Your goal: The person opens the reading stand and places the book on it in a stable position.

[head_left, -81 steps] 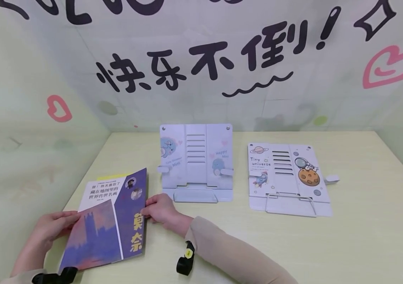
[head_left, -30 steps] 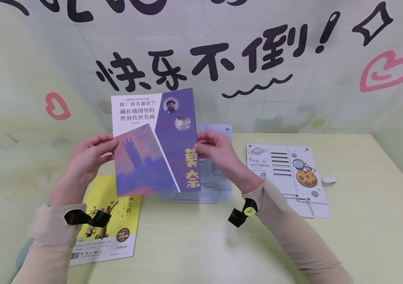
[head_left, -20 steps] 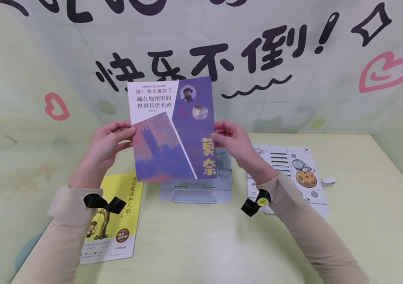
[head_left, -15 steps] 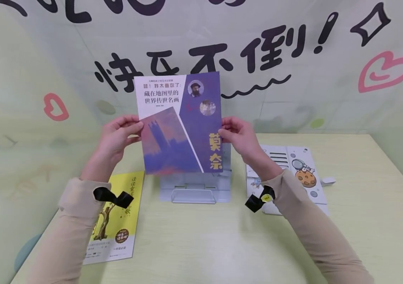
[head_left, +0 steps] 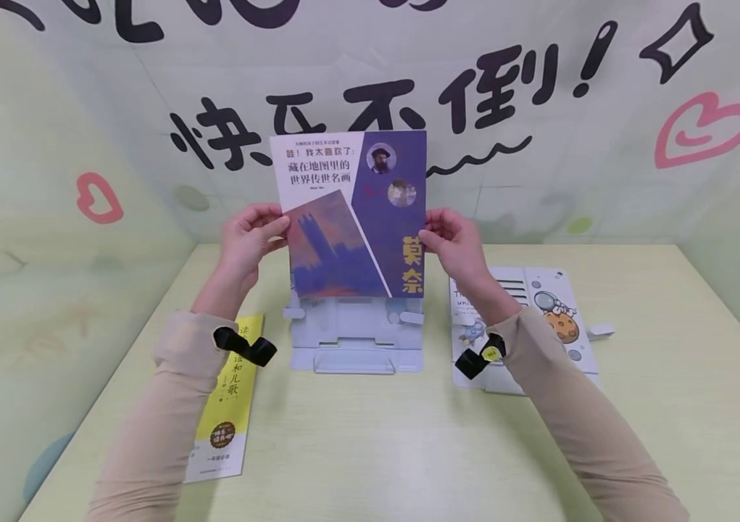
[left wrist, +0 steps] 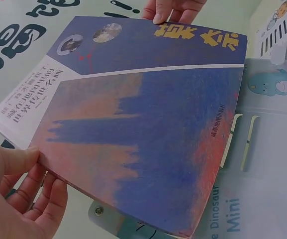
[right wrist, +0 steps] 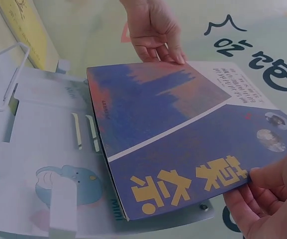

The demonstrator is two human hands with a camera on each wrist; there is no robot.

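A thin purple-and-white book (head_left: 385, 217) with a painting of a tower on its cover is held up, cover towards me. My left hand (head_left: 248, 243) pinches its left edge, thumb in front. On the opposite edge, my right hand (head_left: 456, 246) pinches it the same way. Behind and below the book stands a pale blue-white book stand (head_left: 356, 326) with a dinosaur print, its upper part hidden by the book. The wire ledge (head_left: 354, 361) at its foot shows. In the right wrist view, the book (right wrist: 168, 124) hangs apart from the stand (right wrist: 39, 129).
A second white stand (head_left: 559, 312) with space pictures is at the right, partly behind my right arm. A yellow book (head_left: 229, 406) lies on the table (head_left: 370, 442) at the left, partly covered by my left sleeve. A printed backdrop (head_left: 370, 43) closes off the back.
The purple book was lifted off the yellow book at the left and carried up and right in both hands. In the last half second it moved slightly further right and straightened.
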